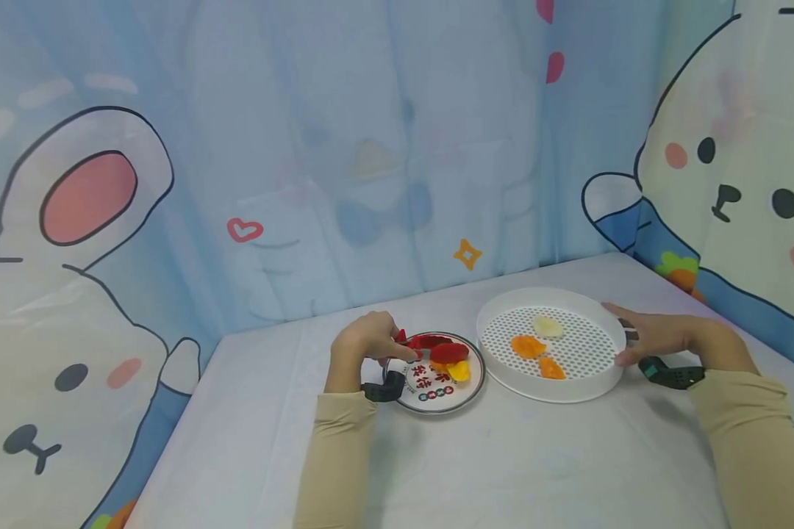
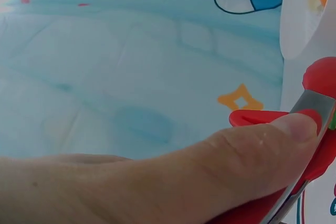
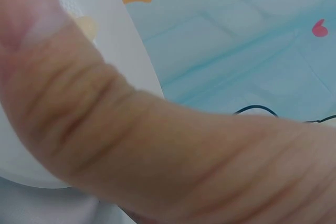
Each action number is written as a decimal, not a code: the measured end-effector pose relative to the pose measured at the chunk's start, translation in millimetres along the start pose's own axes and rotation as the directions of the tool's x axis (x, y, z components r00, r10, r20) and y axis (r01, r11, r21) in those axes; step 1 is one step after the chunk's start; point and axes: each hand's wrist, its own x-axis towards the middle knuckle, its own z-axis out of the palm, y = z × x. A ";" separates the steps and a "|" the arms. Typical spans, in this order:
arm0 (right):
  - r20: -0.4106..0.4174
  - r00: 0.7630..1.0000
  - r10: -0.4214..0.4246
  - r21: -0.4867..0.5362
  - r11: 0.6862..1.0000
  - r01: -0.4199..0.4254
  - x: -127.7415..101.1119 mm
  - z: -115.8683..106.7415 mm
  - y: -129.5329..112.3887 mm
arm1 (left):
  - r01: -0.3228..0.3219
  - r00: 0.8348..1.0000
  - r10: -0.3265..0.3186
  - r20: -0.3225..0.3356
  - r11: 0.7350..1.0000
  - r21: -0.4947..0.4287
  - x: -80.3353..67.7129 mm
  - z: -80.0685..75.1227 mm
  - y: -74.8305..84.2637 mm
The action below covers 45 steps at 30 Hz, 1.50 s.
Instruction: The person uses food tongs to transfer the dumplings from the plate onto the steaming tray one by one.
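My left hand (image 1: 370, 338) grips a pair of red-tipped tongs (image 1: 446, 353) with metal arms, its thumb pressing along one metal arm in the left wrist view. The tongs' red heads are over a round plate (image 1: 413, 397) with a dark rim and red print. Beside them on the plate lies a yellow and orange food piece (image 1: 459, 371). My right hand (image 1: 664, 336) holds the right side of a round white steamer basket (image 1: 556, 393), thumb bent at its wall. On its perforated floor are two orange pieces (image 1: 528, 347) and a pale yellow piece (image 1: 548, 327).
The plate and basket stand side by side on a white-covered table (image 1: 503, 455). A light blue curtain (image 1: 384, 184) with cartoon figures hangs behind the table and along its sides. Black straps (image 1: 671, 373) sit round both wrists.
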 end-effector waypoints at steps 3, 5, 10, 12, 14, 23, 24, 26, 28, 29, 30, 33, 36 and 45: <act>0.001 1.000 -0.001 0.001 1.000 0.001 -0.1 0.2 -1.1 | -0.018 1.000 0.019 0.010 1.000 -0.011 1.0 -0.3 -3.5; 0.000 1.000 0.002 -0.005 1.000 -0.002 -0.2 0.4 -1.4 | -0.034 0.999 0.035 0.014 0.999 -0.023 1.4 -1.1 -6.0; -0.006 1.000 0.008 -0.018 1.000 -0.009 0.4 0.4 -1.9 | -0.057 0.998 0.058 0.015 0.997 -0.052 2.3 -3.7 -11.7; -0.009 1.000 0.012 -0.025 1.000 -0.012 0.3 0.1 -2.4 | -0.061 0.998 0.063 0.017 0.996 -0.059 3.0 -4.5 -13.9; -0.013 1.000 0.015 -0.033 0.999 -0.015 -0.4 -0.3 -3.1 | -0.068 0.997 0.069 0.021 0.996 -0.062 3.5 -5.3 -15.8; -0.017 1.000 0.014 -0.026 1.000 -0.014 -1.6 0.0 -2.9 | -0.098 0.995 0.095 -0.029 0.991 -0.091 4.8 -8.2 -18.1; -0.017 1.000 0.013 -0.023 1.000 -0.014 -1.5 0.3 -2.6 | -0.105 0.994 0.102 -0.037 0.990 -0.092 5.1 -8.4 -17.2; -0.014 1.000 0.012 -0.012 1.000 -0.012 -1.4 0.8 -1.8 | -0.121 0.992 0.116 -0.053 0.988 -0.092 5.7 -8.6 -15.0; -0.013 1.000 0.012 -0.007 1.000 -0.012 -1.4 1.2 -1.3 | -0.136 0.989 0.129 -0.070 0.986 -0.100 6.2 -8.8 -11.6; -0.014 1.000 0.013 -0.004 1.000 -0.013 -1.5 1.3 -1.1 | -0.143 0.988 0.134 -0.080 0.984 -0.108 6.5 -8.8 -9.7; -0.014 1.000 0.016 -0.005 1.000 -0.016 -1.5 1.4 -0.8 | -0.153 0.986 0.144 -0.090 0.982 -0.112 6.8 -8.6 -7.5; -0.012 1.000 0.020 0.000 1.000 -0.020 -1.7 1.4 -0.6 | -0.194 0.977 0.179 -0.119 0.973 -0.125 8.4 -6.7 0.0; -0.008 1.000 0.024 0.003 1.000 -0.024 -2.1 1.2 -0.6 | -0.231 0.966 0.217 -0.144 0.968 -0.093 10.1 -4.1 9.7; -0.007 0.999 0.034 -0.024 0.999 -0.035 -0.8 -0.5 -0.5 | -0.294 0.924 0.315 -0.216 0.948 0.126 17.8 13.2 46.8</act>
